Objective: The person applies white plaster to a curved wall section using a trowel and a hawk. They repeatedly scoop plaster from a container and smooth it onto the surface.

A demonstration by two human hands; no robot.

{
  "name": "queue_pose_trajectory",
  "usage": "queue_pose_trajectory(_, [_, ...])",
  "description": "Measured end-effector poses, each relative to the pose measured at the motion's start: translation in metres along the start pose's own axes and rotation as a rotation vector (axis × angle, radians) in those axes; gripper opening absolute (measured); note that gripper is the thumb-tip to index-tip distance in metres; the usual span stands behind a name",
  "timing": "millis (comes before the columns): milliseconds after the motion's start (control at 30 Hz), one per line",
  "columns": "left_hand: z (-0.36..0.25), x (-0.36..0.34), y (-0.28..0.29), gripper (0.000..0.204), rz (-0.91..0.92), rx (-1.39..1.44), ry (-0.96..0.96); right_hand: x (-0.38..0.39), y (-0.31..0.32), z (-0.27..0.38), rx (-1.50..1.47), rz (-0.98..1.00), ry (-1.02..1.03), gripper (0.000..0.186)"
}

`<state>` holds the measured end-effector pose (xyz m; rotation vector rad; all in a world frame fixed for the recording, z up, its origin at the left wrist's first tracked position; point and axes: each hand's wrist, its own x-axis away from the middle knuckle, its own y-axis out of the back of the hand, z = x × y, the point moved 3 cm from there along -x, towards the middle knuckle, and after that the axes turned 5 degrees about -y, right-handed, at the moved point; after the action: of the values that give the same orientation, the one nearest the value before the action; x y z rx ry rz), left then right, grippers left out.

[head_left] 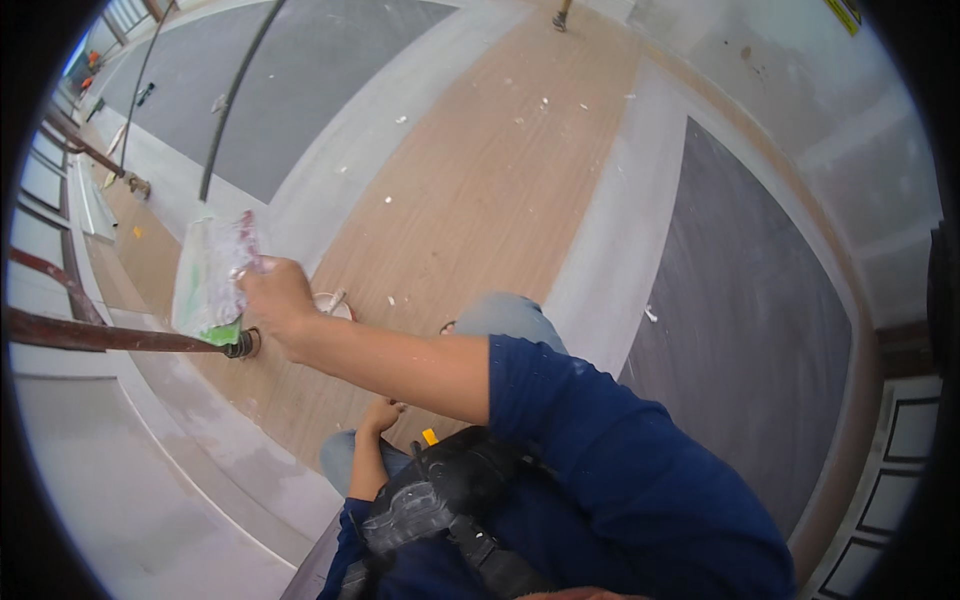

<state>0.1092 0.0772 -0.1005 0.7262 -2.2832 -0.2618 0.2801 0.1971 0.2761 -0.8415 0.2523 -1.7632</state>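
My right hand [279,300] stretches out to the left, its fingers closed around a wide, flat putty scraper [212,275]. White filler smears cover the scraper, with green and purplish-red patches along its edges. Just beyond that wrist, a white tub [332,305] with a reddish rim stands on the floor, a pale tool handle leaning in it and partly hidden by my arm. Low by my left knee is my left hand [380,414], fingers curled in; whatever they may hold is too small to make out.
A rusty scaffold tube [120,333] ends in a dark foot by the scraper. Another tube foot [137,185] stands farther left. Grey sheets [740,330] cover parts of the wood-look floor [470,170], where white crumbs lie scattered. A patched wall [850,130] rises on the right.
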Motion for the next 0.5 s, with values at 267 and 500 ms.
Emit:
queue_pose_trajectory(267, [0.049, -0.009, -0.011, 0.041, -0.242, 0.123, -0.169, 0.005, 0.011, 0.003, 0.048, -0.048, -0.019, 0.022])
queue_pose_trajectory(500, [0.065, -0.028, -0.002, 0.036, -0.054, 0.146, 0.171, -0.032, -0.015, -0.022, 0.299, -0.163, 0.232, 0.024])
